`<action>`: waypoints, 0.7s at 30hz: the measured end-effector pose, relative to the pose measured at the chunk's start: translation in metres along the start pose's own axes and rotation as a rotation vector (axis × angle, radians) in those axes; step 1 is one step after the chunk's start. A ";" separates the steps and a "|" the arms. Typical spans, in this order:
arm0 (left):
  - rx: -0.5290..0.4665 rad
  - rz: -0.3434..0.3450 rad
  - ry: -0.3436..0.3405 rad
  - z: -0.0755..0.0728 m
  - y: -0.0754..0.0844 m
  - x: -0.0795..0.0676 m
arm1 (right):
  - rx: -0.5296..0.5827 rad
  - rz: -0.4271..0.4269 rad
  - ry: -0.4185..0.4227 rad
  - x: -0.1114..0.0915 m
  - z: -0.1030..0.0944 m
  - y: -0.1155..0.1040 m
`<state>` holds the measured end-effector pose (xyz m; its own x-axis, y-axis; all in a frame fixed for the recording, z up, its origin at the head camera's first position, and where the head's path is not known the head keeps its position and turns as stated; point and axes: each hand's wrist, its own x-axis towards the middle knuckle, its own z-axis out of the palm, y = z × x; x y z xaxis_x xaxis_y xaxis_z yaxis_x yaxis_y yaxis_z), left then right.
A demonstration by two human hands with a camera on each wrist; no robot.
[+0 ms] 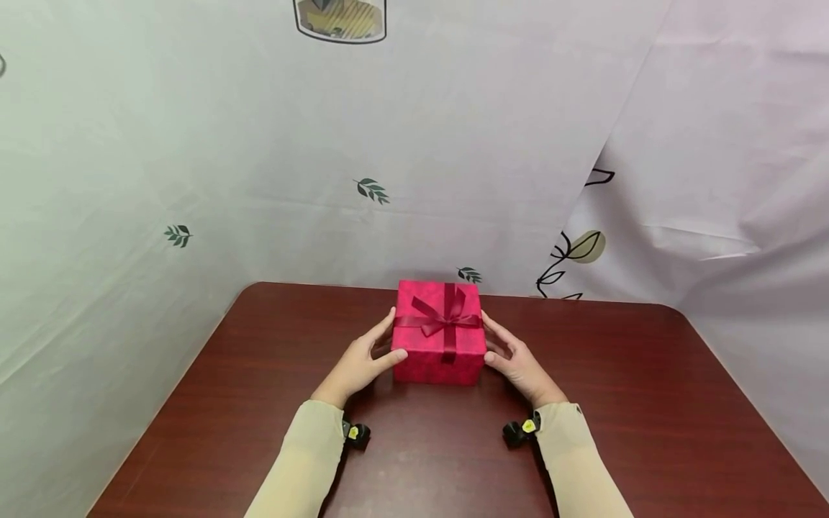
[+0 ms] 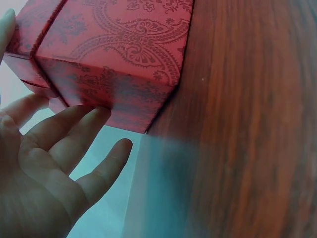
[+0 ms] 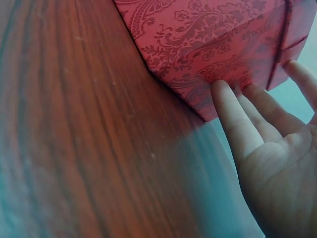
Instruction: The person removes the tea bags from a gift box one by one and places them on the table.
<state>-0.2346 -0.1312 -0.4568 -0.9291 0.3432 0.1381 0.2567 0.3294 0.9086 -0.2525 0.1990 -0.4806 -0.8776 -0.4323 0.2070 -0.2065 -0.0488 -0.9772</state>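
A red gift box [image 1: 414, 367] with a dark red ribbon [image 1: 450, 321] tied in a bow on its lid stands upright on the table. My left hand [image 1: 363, 363] touches its left side with fairly straight fingers, the thumb at the front corner. On the opposite side my right hand [image 1: 521, 367] rests its fingertips against the box, thumb near the front right corner. Both wrist views show the box's paisley pattern [image 2: 133, 34]. In the left wrist view the little finger [image 2: 111, 161] stands off the box. The box's back and underside are hidden.
The brown wooden table [image 1: 622, 388] has rounded far corners. Behind it hangs a pale cloth [image 1: 453, 144] printed with leaves, creased at the right. A black wrist camera [image 1: 358, 434] sits at the left wrist and another black wrist camera [image 1: 516, 433] at the right.
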 end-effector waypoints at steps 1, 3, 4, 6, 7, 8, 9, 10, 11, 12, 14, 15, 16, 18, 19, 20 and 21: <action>-0.005 0.004 0.003 0.000 0.000 0.000 | -0.004 0.001 0.003 0.000 0.000 0.000; -0.012 0.012 0.010 0.000 0.001 0.000 | -0.016 0.000 0.007 0.000 0.001 0.000; -0.011 0.014 0.014 0.000 0.001 0.000 | -0.022 -0.001 0.009 0.000 0.001 0.000; -0.008 0.015 0.018 0.000 0.002 -0.001 | -0.026 -0.006 0.012 0.000 0.002 0.000; 0.001 0.015 0.021 0.000 0.002 -0.001 | -0.031 -0.013 0.012 0.001 0.002 0.000; 0.014 0.016 0.025 0.000 0.002 -0.001 | -0.036 -0.022 0.013 0.001 0.002 0.000; 0.027 0.019 0.030 0.001 0.002 -0.001 | -0.042 -0.034 0.014 0.001 0.002 0.001; 0.041 0.027 0.035 0.001 0.001 0.000 | -0.056 -0.047 0.019 0.001 0.003 0.001; 0.049 0.038 0.041 0.001 0.001 0.000 | -0.079 -0.067 0.028 0.002 0.003 0.001; 0.058 0.053 0.048 0.002 0.001 0.001 | -0.091 -0.086 0.036 0.002 0.003 0.001; 0.069 0.072 0.061 0.002 0.001 0.001 | -0.102 -0.127 0.052 0.002 0.004 0.002; 0.071 0.082 0.065 0.002 0.001 0.002 | -0.099 -0.145 0.061 0.002 0.004 0.002; 0.071 0.086 0.067 0.002 0.002 0.002 | -0.095 -0.161 0.072 0.002 0.004 0.001; 0.078 0.087 0.072 0.002 0.003 0.001 | -0.051 -0.181 0.076 0.002 0.004 0.000; 0.083 0.083 0.076 0.002 0.003 0.001 | -0.035 -0.187 0.079 0.002 0.005 -0.001; 0.085 0.080 0.077 0.002 0.004 0.000 | -0.023 -0.188 0.084 0.001 0.005 -0.003; 0.087 0.081 0.078 0.002 0.004 0.000 | -0.012 -0.187 0.088 0.001 0.006 -0.004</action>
<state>-0.2332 -0.1280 -0.4537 -0.9215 0.3032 0.2426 0.3504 0.3800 0.8560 -0.2499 0.1938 -0.4763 -0.8577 -0.3364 0.3889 -0.3745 -0.1095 -0.9207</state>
